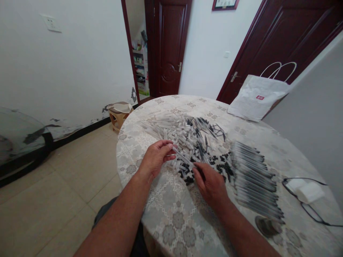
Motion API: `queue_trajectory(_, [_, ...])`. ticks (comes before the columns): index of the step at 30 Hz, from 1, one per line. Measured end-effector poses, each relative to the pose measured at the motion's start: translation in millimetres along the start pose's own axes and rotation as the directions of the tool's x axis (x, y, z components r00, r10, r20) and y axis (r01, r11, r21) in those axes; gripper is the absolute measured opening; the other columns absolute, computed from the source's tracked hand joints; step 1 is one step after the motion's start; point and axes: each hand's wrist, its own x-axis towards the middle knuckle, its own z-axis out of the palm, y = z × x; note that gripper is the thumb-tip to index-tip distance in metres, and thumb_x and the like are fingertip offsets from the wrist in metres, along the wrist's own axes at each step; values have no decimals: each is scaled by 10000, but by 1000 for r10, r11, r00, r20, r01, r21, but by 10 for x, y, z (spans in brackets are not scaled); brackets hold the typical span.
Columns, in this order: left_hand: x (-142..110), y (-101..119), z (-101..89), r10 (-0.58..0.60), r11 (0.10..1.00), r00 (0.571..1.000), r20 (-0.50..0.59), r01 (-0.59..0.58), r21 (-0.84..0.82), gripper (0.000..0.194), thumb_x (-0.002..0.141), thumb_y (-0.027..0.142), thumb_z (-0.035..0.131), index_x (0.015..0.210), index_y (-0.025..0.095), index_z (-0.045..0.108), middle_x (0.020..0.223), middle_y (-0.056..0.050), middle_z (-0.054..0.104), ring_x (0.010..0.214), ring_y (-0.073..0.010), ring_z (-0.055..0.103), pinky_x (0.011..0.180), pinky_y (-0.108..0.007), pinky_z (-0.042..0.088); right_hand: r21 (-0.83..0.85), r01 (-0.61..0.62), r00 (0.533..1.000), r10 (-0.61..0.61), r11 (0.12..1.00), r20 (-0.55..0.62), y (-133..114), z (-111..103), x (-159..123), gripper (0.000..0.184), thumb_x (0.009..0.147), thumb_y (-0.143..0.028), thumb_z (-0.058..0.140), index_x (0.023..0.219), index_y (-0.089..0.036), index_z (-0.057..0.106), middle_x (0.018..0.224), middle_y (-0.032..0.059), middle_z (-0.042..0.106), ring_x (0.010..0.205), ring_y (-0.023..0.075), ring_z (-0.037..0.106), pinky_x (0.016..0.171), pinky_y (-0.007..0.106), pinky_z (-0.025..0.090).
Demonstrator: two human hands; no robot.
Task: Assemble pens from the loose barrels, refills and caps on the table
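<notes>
My left hand (157, 156) pinches the end of a clear pen barrel (182, 157) that slants toward my right hand. My right hand (211, 184) lies palm down on the round table (171, 207), fingers curled over small black caps (223, 166); what its fingertips grip is hidden. Beyond both hands spreads a heap of clear pen barrels (171, 128) mixed with thin black refills (206, 126). To the right lies a neat row of assembled pens (254, 178).
A white paper bag (257, 98) stands at the table's far right against a grey wall. Eyeglasses and a white folded cloth (308, 191) lie at the right edge. A small plastic stool (119, 114) sits on the tiled floor by the doorway.
</notes>
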Motion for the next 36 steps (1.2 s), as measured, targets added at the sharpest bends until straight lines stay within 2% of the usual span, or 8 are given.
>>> queue_trajectory(8, [17,-35,44,0,999,1000,2,0,-43,263,784,284,795,975,143,681,1013,-118,768,796,-168,731,732,-301,616,-90,83,996,-81,993,29,37,49,-23,236,1023,-241,494,1175,-161,656,999,106,755,892,214,718,829,321,560])
queue_trajectory(18, [50,-121,85,-10,1000,1000,8,10,-11,264,784,307,793,963,143,691,1000,-122,765,819,-182,734,757,-305,610,-74,52,996,-46,996,76,8,-16,-26,235,1016,-229,483,1135,-166,675,978,109,757,900,208,714,868,314,549])
queue_trajectory(20, [51,-135,86,-25,999,1000,3,25,-25,254,778,298,795,952,143,694,991,-120,767,795,-173,733,748,-298,609,-26,-14,996,16,1000,88,-28,-35,-21,239,1008,-244,485,1126,-171,680,993,109,760,900,211,718,863,318,547])
queue_trajectory(23, [50,-166,83,-39,998,999,12,40,-53,249,779,293,794,945,140,688,988,-122,767,791,-177,738,759,-308,612,83,-204,971,191,976,142,-74,-68,-8,239,1002,-285,492,1093,-184,689,955,80,761,841,201,718,786,296,537])
queue_trajectory(27, [55,-217,78,-19,999,999,39,20,-39,259,804,320,777,959,135,683,1021,-135,760,842,-196,746,808,-341,615,244,-445,887,385,862,256,-44,-78,10,267,991,-381,515,986,-188,700,794,30,722,717,178,665,653,259,494])
queue_trajectory(30, [53,-222,92,4,1000,998,56,-3,-15,278,819,351,767,980,144,675,1033,-135,759,885,-211,748,826,-358,616,325,-543,831,440,774,340,-2,-69,26,302,995,-424,502,939,-184,675,625,-22,617,561,146,563,533,234,420])
queue_trajectory(32, [40,-196,113,11,1000,998,59,-11,-5,299,826,369,759,1018,160,664,1038,-129,763,904,-220,749,810,-361,621,324,-523,842,420,788,338,-15,-87,43,286,1000,-404,495,928,-186,665,625,-31,603,564,138,551,548,231,415])
queue_trajectory(36, [10,-115,151,22,996,994,105,-32,89,295,803,362,782,1009,175,683,1038,-112,770,893,-217,748,798,-343,623,211,-333,924,273,919,268,-100,-172,108,184,991,-296,531,1055,-196,671,843,10,702,759,150,637,733,251,464])
